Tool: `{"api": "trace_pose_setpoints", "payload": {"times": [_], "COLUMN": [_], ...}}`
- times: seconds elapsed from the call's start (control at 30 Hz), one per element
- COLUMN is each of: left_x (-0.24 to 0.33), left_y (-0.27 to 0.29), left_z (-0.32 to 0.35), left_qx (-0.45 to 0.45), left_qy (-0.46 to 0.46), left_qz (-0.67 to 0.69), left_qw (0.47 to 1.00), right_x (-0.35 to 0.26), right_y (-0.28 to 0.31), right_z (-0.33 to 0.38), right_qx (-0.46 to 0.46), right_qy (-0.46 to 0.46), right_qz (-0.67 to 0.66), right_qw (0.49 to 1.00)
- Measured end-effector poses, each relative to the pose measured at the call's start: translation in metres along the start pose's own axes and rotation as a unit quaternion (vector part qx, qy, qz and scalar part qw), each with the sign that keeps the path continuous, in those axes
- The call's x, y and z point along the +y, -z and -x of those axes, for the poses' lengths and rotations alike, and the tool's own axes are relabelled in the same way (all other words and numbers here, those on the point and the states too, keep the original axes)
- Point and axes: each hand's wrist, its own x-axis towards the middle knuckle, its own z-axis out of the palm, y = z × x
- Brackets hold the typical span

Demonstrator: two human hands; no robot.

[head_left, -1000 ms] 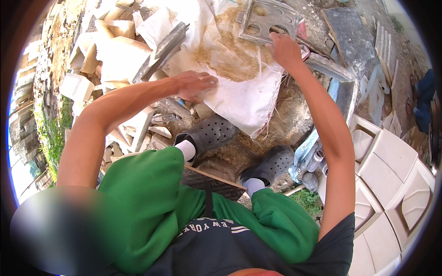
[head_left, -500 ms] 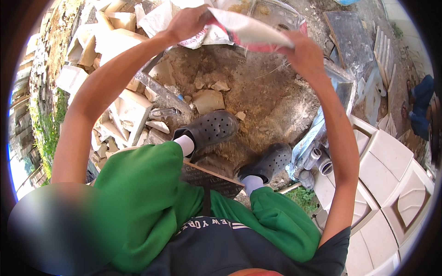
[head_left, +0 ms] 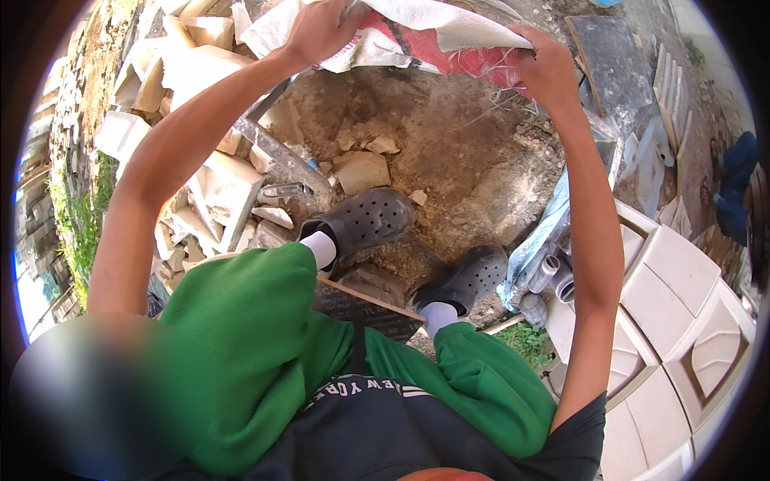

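Note:
A woven plastic sack [head_left: 433, 50], white with red print and a frayed edge, is held up between my hands at the far side. My left hand [head_left: 325, 34] is closed on its left part. At its right end, my right hand [head_left: 549, 70] pinches the edge, where loose threads hang down. The upper edge is folded over as a white flap. Both arms reach far forward, so the sack hangs beyond my feet, over the dirt ground [head_left: 449, 128]. Whatever lies behind the sack is mostly hidden.
Broken cream-coloured pieces [head_left: 220, 196] are heaped at the left. Dark clogs [head_left: 361, 220] are on my feet, beside a dark board [head_left: 365, 311]. Clear jars [head_left: 545, 274] stand near blue plastic sheeting [head_left: 553, 216]. Pale moulded blocks [head_left: 674, 280] lie right; a person [head_left: 736, 188] is partly visible beyond.
The sack has spread wider and shows more of its red print, now covering the tray-like thing seen behind it. My right hand has moved slightly right and up. Both hands keep their hold.

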Motion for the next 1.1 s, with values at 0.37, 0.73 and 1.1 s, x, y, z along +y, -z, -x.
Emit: {"api": "trace_pose_setpoints", "payload": {"times": [0.37,0.73,1.1], "left_x": [0.005,0.018,0.012], "left_y": [-0.013,-0.037,-0.03], "left_z": [0.079,0.096,0.061], "left_qx": [-0.109,-0.481,-0.254], "left_qy": [-0.121,-0.121,0.021], "left_qz": [0.082,-0.065,0.025], "left_qw": [0.983,0.866,0.967], "right_x": [-0.02,0.0,-0.088], "right_y": [0.023,-0.048,0.025], "right_z": [0.053,0.161,0.116], "right_qx": [-0.298,-0.419,-0.497], "right_qy": [0.02,0.038,-0.147], "right_qz": [-0.018,0.037,0.161], "right_qw": [0.954,0.907,0.84]}}
